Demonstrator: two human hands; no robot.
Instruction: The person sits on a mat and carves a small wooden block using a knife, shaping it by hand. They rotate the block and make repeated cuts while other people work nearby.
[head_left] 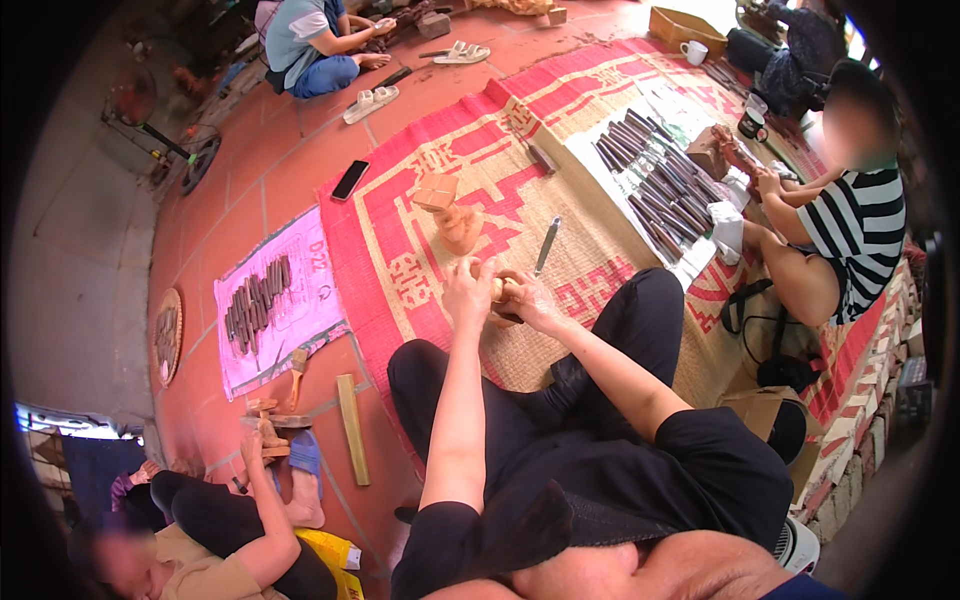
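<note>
A: Item in hand?
B: Small, pale, apparently wooden piece (498, 290); gripped between the bare left hand (468, 294) and bare right hand (533, 303), fingers of both curled; tan carved wooden figure with blocky top (460, 230), near it at eleven o'clock; slim grey metal tool (547, 245), between one and two.
A: Handling?
B: Probably light, stiff, dry; thin edges may chip; best held at its thickest part.
A: Obscured?
B: Most of the piece, behind fingers; dark shape (509, 318) beneath, unidentifiable.

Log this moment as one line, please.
Left hand: holding small pale object, partly hidden | Right hand: on same object | Mat: carved wooden piece ahead, slim tool lying nearby
</note>
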